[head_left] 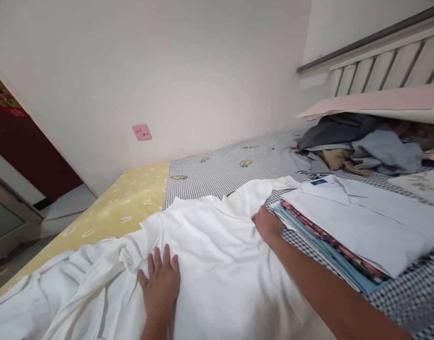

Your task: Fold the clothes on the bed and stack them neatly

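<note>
A wrinkled white shirt (217,236) lies spread across the bed, bunched up on its left side. My left hand (160,278) rests flat on the cloth with its fingers spread. At the shirt's right edge, my right hand (268,224) is closed on the fabric; its fingertips are mostly hidden. Just right of that hand is a stack of folded clothes, with a white collared shirt (373,212) on top. Below it show a dark floral garment (330,241) and light blue cloth (366,283).
Crumpled grey and brown clothes (373,141) are heaped at the back right, under a pink board (380,101). The bed has a checked sheet (217,172) and a yellow patterned one (132,193). A pink note (142,132) is on the wall.
</note>
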A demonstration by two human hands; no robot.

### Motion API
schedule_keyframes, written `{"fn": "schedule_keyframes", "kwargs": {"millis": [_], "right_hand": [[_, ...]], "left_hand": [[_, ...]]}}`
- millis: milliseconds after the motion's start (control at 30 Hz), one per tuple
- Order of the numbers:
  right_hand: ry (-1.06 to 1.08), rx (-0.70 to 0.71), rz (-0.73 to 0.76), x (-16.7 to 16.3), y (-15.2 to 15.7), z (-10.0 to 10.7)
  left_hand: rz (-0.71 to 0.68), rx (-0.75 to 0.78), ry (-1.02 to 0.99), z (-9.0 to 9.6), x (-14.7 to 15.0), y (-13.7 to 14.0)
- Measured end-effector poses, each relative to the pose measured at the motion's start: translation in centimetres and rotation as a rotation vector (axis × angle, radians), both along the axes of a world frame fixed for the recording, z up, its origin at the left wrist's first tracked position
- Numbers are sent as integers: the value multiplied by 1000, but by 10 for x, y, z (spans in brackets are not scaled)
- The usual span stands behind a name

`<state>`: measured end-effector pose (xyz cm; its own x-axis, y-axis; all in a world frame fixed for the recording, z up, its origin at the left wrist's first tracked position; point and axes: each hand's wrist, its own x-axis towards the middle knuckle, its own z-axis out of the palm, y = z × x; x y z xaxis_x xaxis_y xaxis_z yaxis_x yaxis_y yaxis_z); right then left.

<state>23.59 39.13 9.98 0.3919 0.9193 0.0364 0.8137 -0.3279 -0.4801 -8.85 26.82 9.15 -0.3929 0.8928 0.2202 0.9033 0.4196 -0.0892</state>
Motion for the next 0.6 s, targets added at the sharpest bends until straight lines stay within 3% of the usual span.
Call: {"fn": "schedule_keyframes", "kwargs": {"millis": [200,467,600], "right_hand": [[7,107,212,-9,29,-3],[210,130,138,-10,61,-5],[146,119,285,-20,61,2]], "left_hand": [[17,55,48,0,4,11],[30,75,42,-3,3,14],[25,91,52,-3,4,13]]}}
